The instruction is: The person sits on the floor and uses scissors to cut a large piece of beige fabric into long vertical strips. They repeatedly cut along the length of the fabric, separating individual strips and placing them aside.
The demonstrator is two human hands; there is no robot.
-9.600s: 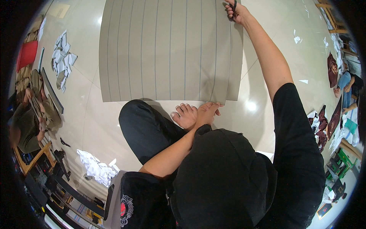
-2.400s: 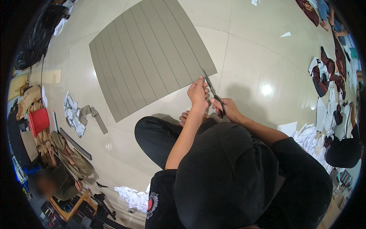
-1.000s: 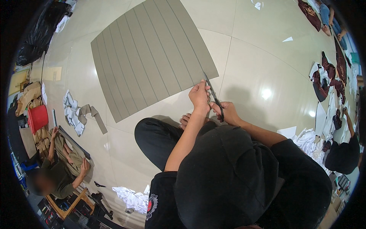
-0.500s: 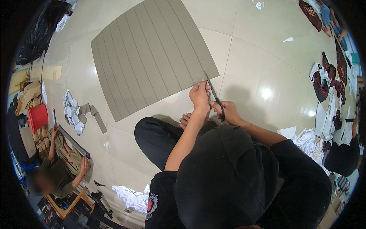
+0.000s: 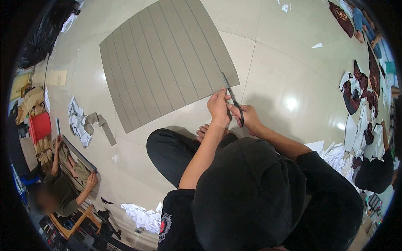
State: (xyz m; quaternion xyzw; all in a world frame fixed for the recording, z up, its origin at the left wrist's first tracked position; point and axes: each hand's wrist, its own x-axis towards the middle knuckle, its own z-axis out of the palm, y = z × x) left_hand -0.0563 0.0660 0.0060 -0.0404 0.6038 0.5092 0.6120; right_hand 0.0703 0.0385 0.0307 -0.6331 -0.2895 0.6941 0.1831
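A large grey-brown sheet (image 5: pixel 161 62) marked with several dark parallel lines lies on the tiled floor before my crossed legs. My left hand (image 5: pixel 218 106) pinches its near edge, close to the right corner. Black-handled scissors (image 5: pixel 234 97) are in my right hand (image 5: pixel 250 118), fingers closed round the handles. Their blades reach into the sheet along the rightmost line, just right of my left fingertips. Whether the sheet is parted behind the blades is too small to tell.
A crumpled white and grey-brown scrap pile (image 5: pixel 79 123) lies at left, near a co-worker (image 5: pixel 63 196) holding a long strip. White scraps (image 5: pixel 140 217) lie beside my left sleeve. At right are white paper (image 5: pixel 335 159) and dark red-and-white pieces (image 5: pixel 351 92).
My right hand and the scissors have moved slightly up and forward, and the blades reach farther along the rightmost line. My left hand keeps its pinch at the edge.
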